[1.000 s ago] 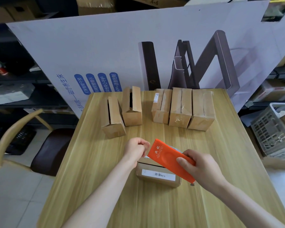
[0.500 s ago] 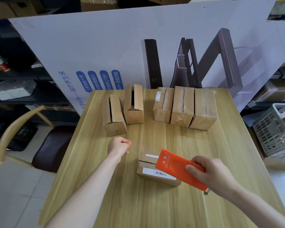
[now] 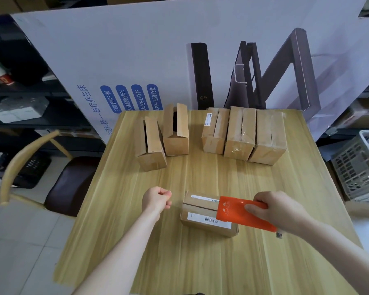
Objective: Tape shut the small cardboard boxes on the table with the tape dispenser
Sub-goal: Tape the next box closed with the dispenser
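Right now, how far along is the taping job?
Done, it seems: the three back-right boxes show glossy tape. In hand: the right hand holds the orange tape dispenser over the near box; the left hand is a fist beside it, holding nothing. Left: the two back-left boxes have open flaps.

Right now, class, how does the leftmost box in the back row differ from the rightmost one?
The leftmost box has top flaps gaping over a dark gap; the rightmost box has its flaps closed flat. The leftmost box shows no tape; the rightmost box carries glossy clear tape. Both are brown cardboard, lying lengthwise on the table.
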The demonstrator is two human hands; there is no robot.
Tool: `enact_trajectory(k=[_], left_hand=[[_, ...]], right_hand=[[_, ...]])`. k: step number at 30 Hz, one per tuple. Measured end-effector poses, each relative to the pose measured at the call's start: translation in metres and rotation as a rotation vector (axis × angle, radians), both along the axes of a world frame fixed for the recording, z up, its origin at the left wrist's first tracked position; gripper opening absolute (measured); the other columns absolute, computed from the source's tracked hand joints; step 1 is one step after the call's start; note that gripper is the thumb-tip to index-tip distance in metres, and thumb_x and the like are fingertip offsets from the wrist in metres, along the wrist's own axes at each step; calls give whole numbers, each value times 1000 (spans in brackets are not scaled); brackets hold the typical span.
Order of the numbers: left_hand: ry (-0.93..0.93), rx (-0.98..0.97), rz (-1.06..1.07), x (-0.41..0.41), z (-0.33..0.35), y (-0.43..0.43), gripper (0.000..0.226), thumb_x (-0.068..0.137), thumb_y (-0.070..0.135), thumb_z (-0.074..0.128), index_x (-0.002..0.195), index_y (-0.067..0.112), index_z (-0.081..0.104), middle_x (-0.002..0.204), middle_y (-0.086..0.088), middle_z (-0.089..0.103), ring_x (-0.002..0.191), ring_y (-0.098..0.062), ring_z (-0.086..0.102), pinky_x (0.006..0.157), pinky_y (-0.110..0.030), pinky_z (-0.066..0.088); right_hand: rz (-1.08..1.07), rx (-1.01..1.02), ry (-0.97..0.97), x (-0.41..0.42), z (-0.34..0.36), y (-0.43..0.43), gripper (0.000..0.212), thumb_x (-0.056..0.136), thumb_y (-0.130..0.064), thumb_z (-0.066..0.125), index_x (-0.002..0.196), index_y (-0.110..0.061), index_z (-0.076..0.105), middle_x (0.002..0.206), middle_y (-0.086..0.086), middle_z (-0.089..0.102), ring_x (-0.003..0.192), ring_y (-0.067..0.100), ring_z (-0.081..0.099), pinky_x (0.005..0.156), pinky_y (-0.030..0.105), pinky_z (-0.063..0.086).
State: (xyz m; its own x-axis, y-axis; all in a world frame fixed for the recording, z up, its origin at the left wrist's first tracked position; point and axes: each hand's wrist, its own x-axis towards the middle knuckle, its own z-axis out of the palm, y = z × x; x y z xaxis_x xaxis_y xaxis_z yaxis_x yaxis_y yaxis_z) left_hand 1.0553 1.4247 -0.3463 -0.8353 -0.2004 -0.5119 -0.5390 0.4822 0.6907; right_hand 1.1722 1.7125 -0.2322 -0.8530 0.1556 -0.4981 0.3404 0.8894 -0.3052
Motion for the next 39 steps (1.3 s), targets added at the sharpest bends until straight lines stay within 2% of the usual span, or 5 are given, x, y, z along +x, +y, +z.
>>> enact_trajectory(k=[27,30,33,35,39], left_hand=[[-81,-66,-90,15,-72,33,13,93,28,59,80,27,63,94,0,71,87,-23,65,80,-36,54],[-130,-57,-140,12,-83,28,24,94,36,56,114,25,65,120,0,67,101,-23,64,84,-35,54],[-268,-40,-97,10,-83,27,58,94,42,54,145,19,38,133,-4,56,96,-26,65,72,-38,58],[-180,-204,-126,11,-73,30,51,95,33,52,142,18,40,127,-4,59,100,-27,63,81,-41,56],[442,-285,-151,18,-37,50,34,98,17,45,130,20,56,125,4,60,113,-15,56,87,-29,50]], right_hand=[[58,242,-57,-35,-48,-12,35,88,-53,45,81,-23,60,78,-7,64,66,13,60,49,22,40],[60,242,-57,-35,-49,-14,34,88,-54,45,81,-23,59,77,-7,62,67,14,60,48,22,39],[67,239,-58,-35,-50,-18,30,89,-53,44,81,-26,55,74,-8,59,67,13,58,48,22,39],[68,235,-57,-35,-50,-18,31,89,-53,44,81,-26,55,74,-8,59,68,13,59,47,22,38],[63,208,-71,-32,-52,-14,35,90,-54,45,88,-23,60,81,-5,64,69,15,61,49,22,41]])
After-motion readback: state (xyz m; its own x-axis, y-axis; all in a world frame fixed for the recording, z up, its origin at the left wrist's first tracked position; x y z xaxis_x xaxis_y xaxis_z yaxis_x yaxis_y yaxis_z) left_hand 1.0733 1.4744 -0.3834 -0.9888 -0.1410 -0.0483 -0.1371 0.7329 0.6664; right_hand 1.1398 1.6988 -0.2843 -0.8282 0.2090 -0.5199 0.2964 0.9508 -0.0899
